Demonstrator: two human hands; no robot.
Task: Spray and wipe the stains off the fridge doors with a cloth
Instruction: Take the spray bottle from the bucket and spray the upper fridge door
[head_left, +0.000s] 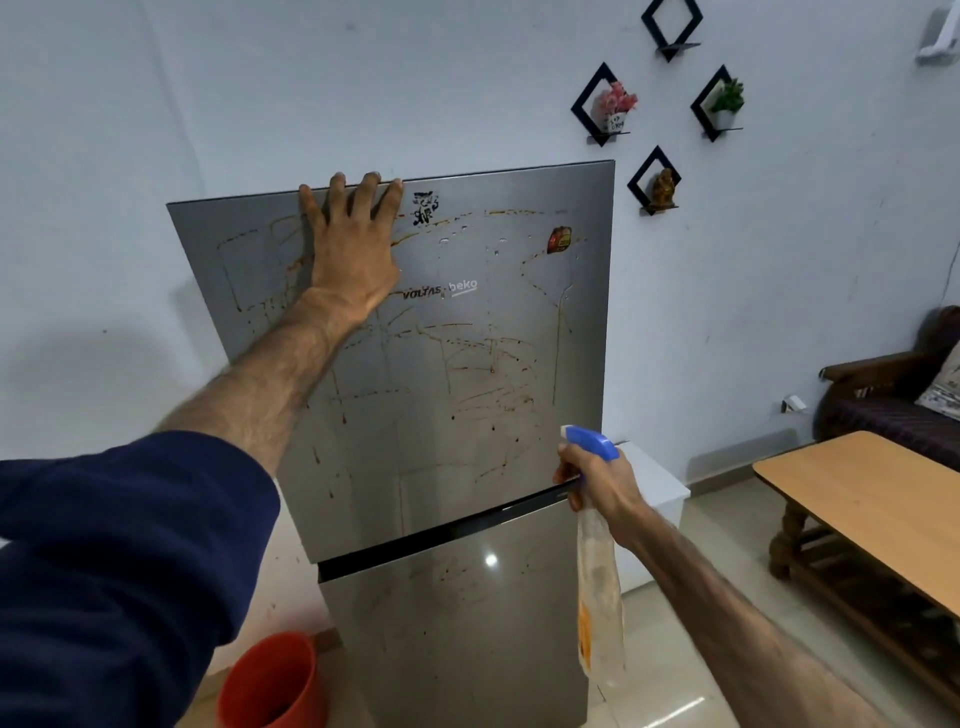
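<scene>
A silver two-door fridge stands against the white wall. Its upper door (467, 374) is streaked with thin brown stains and drips, and a few droplets sit near the top. The lower door (467, 623) carries fainter brown marks. My left hand (353, 244) lies flat on the upper door, fingers spread and curled over its top edge. My right hand (597, 478) grips a spray bottle (600, 597) with a blue trigger head, held at the door's right edge and pointing left. No cloth is in view.
A red bucket (270, 680) stands on the floor at the fridge's lower left. A wooden coffee table (872, 499) and a dark sofa (893, 395) fill the right side. A white cabinet (660, 488) sits behind the fridge's right edge. Diamond wall shelves (602, 104) hang above.
</scene>
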